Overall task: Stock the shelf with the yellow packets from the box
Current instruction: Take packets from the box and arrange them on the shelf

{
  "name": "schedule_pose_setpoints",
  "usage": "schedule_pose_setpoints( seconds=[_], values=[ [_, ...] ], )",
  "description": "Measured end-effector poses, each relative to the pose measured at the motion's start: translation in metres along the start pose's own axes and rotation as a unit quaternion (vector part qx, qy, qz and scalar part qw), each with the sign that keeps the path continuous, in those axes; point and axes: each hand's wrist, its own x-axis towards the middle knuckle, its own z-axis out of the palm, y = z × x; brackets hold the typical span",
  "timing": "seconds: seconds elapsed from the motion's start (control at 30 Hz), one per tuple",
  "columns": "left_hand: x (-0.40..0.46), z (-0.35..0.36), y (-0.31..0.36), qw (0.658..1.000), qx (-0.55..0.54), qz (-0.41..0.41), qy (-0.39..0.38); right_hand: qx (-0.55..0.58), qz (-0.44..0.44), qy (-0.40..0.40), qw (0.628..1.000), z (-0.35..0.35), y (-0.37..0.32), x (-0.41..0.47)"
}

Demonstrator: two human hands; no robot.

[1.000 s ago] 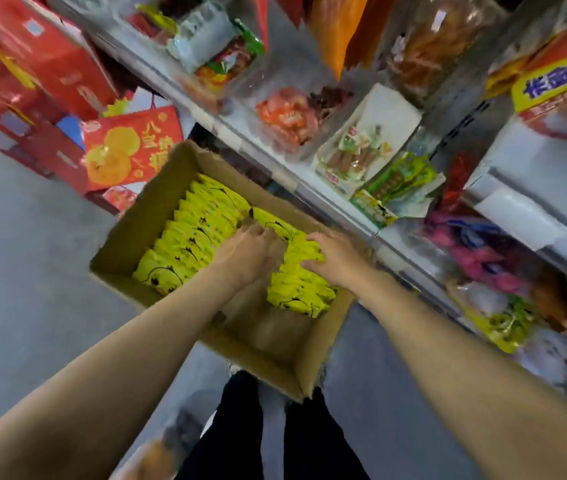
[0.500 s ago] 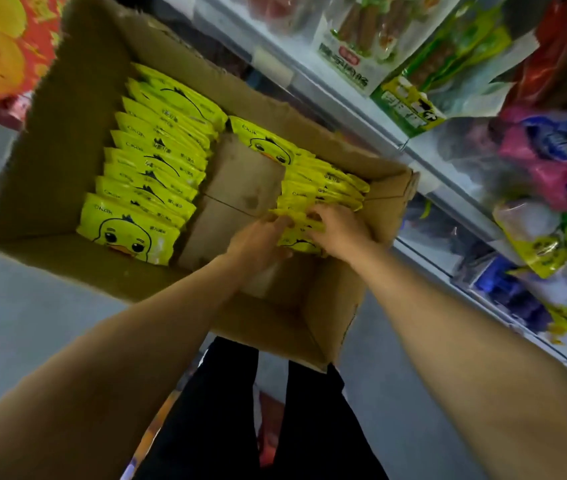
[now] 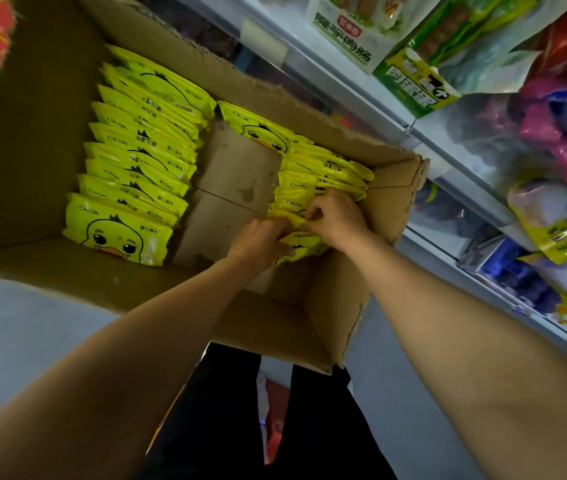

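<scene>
both hands (image 3: 261, 237) (image 3: 335, 218) now grip the right-row yellow packets (image 3: 304, 206).

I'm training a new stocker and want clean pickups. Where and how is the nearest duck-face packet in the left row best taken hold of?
Probably by its top edge, from above. The duck-face packet stands on edge at the near end of the left row, leaning back on its neighbours, with a bare gap before the cardboard box wall. Pinch the exposed upper seam and lift upward.

A bare cardboard strip (image 3: 237, 174) runs open between two rows of yellow packets (image 3: 136, 161). The box walls (image 3: 341, 306) hem every side. Shelf edge (image 3: 344, 84) crowds the far wall.
</scene>
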Motion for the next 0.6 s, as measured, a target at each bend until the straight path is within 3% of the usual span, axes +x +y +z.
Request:
schedule_pose_setpoints(
  seconds=[0.1, 0.33, 0.6],
  values=[
    [-0.006, -0.009, -0.010, 0.999, -0.002, -0.004, -0.031, 0.036, 0.012, -0.008, 0.999, -0.004, -0.001, -0.002],
    [-0.028, -0.043, -0.024, 0.995, -0.085, -0.041, 0.021, 0.162, -0.036, -0.007, 0.986, -0.017, -0.007, -0.021],
    [-0.069, -0.069, -0.008, 0.992, -0.122, -0.019, 0.017, 0.306, -0.081, 0.107, 0.943, -0.067, -0.017, -0.068]
  ],
)
